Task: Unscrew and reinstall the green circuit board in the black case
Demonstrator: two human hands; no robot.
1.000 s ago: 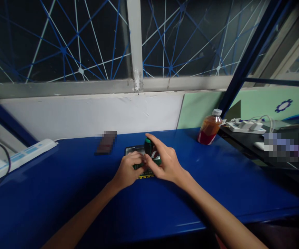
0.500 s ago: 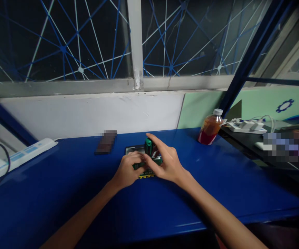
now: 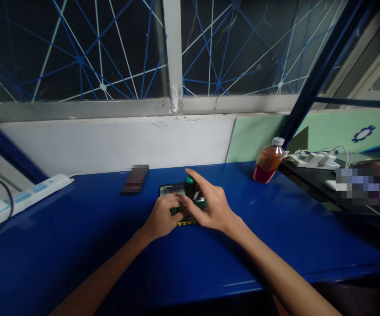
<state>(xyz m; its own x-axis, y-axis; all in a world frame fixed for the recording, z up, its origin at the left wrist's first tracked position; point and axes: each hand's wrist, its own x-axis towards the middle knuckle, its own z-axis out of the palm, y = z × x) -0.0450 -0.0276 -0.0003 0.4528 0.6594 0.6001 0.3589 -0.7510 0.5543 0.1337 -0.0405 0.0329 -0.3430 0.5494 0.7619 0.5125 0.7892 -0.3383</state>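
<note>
At the middle of the blue table, my right hand [image 3: 213,204] is closed around an upright screwdriver [image 3: 190,186] with a green and black handle. The index finger stretches over the handle's top and the thumb lies low beside it. The screwdriver's tip is hidden behind my fingers. My left hand [image 3: 163,215] is closed close to the screwdriver's lower end, fingers and thumb bent together over a green piece [image 3: 202,205]. What exactly they pinch is covered. Under both hands lies a flat dark-rimmed case [image 3: 165,188], with a yellow-marked strip [image 3: 186,223] along the near side.
A dark flat object [image 3: 135,180], blurred out, lies behind to the left. A white power strip [image 3: 41,195] runs along the left edge. A bottle of reddish drink [image 3: 267,164] stands at the back right. Beyond it, a dark desk carries another power strip [image 3: 317,161] and cables.
Both hands keep almost the same place and grip. The screwdriver's handle looks slightly turned, with its green stripes less visible now. The view has shifted a little.
</note>
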